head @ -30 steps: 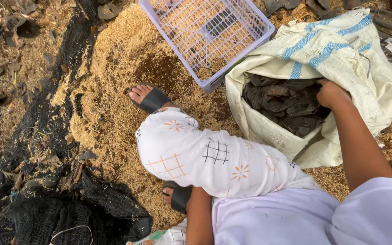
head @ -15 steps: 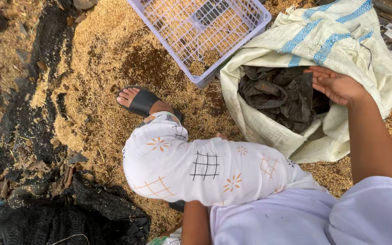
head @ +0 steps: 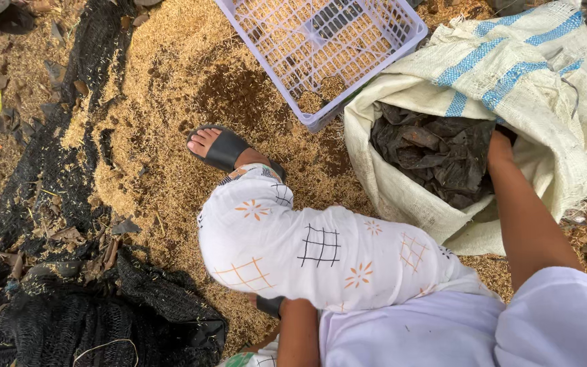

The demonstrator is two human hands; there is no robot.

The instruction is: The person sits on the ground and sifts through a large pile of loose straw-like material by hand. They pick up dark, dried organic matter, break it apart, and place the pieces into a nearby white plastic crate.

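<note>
— Reaching where, the right hand [head: 501, 151]?
— Down into the mouth of the white woven sack [head: 531, 88], among the crumpled black plastic bags [head: 436, 153] filling it. Fingers buried in the bags; cannot tell how far curled or whether gripping one.
— And the left hand?
— Hidden behind the patterned trouser leg [head: 321, 255]; only the forearm seen, low in the frame. Cannot tell its state.
— Around the sack?
— Lying on rice husks [head: 171, 81], just beside a lilac plastic crate [head: 321, 41]; black netting [head: 69, 312] well apart, lower left.
</note>
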